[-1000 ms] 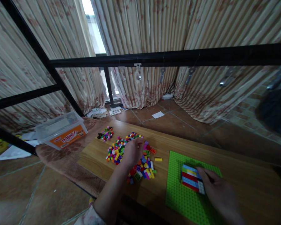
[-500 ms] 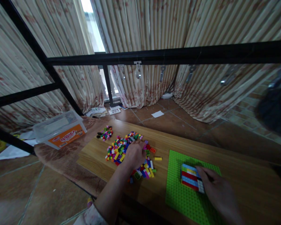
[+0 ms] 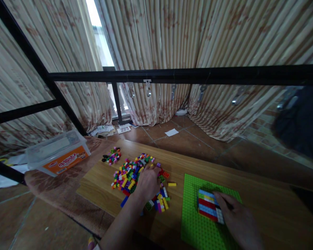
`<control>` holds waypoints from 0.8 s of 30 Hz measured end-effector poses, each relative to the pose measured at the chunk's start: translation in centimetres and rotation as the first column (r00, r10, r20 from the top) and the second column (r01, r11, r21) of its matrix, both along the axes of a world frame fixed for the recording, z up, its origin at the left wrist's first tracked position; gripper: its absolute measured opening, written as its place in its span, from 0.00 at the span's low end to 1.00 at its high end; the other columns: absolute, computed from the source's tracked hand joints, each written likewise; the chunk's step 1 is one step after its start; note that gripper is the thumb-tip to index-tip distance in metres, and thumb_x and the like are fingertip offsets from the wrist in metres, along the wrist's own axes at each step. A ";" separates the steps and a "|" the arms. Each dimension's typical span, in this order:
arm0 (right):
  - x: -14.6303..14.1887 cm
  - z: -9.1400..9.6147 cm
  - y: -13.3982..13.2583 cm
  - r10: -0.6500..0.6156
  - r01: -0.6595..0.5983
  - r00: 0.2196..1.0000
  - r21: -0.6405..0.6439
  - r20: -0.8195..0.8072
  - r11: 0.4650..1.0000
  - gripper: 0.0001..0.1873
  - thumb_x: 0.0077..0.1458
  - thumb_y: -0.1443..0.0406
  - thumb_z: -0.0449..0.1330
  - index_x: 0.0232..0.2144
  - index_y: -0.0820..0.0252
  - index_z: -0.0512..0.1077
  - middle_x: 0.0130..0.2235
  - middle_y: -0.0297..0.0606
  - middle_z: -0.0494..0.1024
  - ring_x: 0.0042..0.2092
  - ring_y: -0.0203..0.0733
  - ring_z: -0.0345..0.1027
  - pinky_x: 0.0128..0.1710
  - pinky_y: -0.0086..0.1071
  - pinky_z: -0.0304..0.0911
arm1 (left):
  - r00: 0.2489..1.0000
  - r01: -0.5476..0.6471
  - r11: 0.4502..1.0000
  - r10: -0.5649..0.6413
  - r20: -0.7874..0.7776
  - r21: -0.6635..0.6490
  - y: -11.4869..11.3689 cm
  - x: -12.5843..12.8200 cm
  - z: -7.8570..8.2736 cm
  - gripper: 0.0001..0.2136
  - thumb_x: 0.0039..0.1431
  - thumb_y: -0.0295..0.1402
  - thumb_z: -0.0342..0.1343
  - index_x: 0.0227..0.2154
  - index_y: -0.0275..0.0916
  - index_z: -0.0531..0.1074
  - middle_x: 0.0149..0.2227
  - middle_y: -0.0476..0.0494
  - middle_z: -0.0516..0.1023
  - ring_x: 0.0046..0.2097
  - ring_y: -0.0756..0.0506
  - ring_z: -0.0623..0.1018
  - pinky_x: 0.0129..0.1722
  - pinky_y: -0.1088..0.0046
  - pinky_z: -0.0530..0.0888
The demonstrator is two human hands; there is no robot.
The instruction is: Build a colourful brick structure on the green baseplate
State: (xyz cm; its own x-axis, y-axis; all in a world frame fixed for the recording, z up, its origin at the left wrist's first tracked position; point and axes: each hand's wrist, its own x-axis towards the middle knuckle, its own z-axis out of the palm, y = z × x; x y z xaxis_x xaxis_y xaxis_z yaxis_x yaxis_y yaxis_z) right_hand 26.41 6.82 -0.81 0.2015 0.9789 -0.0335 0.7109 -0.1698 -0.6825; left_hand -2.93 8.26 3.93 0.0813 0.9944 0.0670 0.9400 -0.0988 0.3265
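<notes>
My left hand reaches into a heap of small colored toy bricks. Its fingers bend down among the bricks, and the tips are hidden, so I cannot tell if they grip one. On the right, my right hand is closed on the near right edge of a brick block, built up in blue, yellow, red and white rows. This block is over the green studded baseplate; whether it is attached there is unclear. A single yellow brick lies between heap and baseplate.
A wooden table carries everything. At its far left is a smaller cluster of pieces. A clear plastic box with an orange label stands on a brown cloth-covered surface. A black metal bar crosses in front of the curtains.
The view has tilted up and shifted slightly, so the scene sits lower and further left. My left hand stays in the heap, fingers slightly shifted. My right hand keeps holding the brick block.
</notes>
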 end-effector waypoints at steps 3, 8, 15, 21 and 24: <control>0.2 -0.6 0.2 -0.004 0.004 1.000 -0.009 -0.025 1.000 0.28 0.50 0.45 0.49 0.36 0.56 0.79 0.43 0.41 0.81 0.43 0.51 0.74 0.47 0.40 0.66 | 1.000 -0.003 1.000 0.003 0.020 0.010 0.1 -0.1 -0.1 0.13 0.50 0.23 0.51 0.37 0.40 0.73 0.41 0.43 0.77 0.46 0.43 0.73 0.47 0.68 0.67; 0.7 -1.4 0.6 0.006 -0.007 0.999 -0.011 -0.049 1.000 0.27 0.48 0.45 0.50 0.35 0.54 0.79 0.41 0.40 0.81 0.41 0.51 0.75 0.45 0.40 0.68 | 0.999 -0.033 0.999 0.033 0.002 0.001 0.3 -0.1 -0.1 0.11 0.51 0.22 0.50 0.36 0.41 0.73 0.39 0.43 0.77 0.46 0.42 0.73 0.46 0.68 0.66; 0.8 -1.7 0.7 -0.001 0.002 0.997 0.007 -0.075 1.000 0.27 0.48 0.44 0.51 0.34 0.54 0.79 0.41 0.40 0.81 0.42 0.51 0.75 0.47 0.41 0.67 | 0.998 -0.054 0.998 0.054 -0.022 -0.012 -0.1 0.1 0.3 0.11 0.53 0.24 0.50 0.38 0.41 0.72 0.41 0.43 0.77 0.48 0.42 0.72 0.48 0.67 0.65; 0.8 -1.7 0.6 0.008 -0.008 0.997 -0.003 -0.079 1.000 0.26 0.49 0.45 0.51 0.35 0.54 0.79 0.40 0.40 0.82 0.42 0.51 0.75 0.47 0.41 0.67 | 0.999 -0.025 1.000 0.025 -0.022 -0.002 -0.2 0.1 0.3 0.10 0.54 0.26 0.50 0.37 0.41 0.72 0.42 0.42 0.77 0.48 0.41 0.72 0.47 0.65 0.65; 0.8 -1.6 0.7 0.019 -0.019 0.996 -0.001 -0.087 1.000 0.26 0.49 0.45 0.51 0.36 0.55 0.79 0.41 0.40 0.81 0.42 0.51 0.75 0.46 0.40 0.68 | 1.000 -0.020 1.000 0.020 -0.024 0.007 -0.2 0.1 0.1 0.09 0.54 0.26 0.51 0.37 0.41 0.72 0.42 0.42 0.77 0.47 0.41 0.73 0.47 0.65 0.66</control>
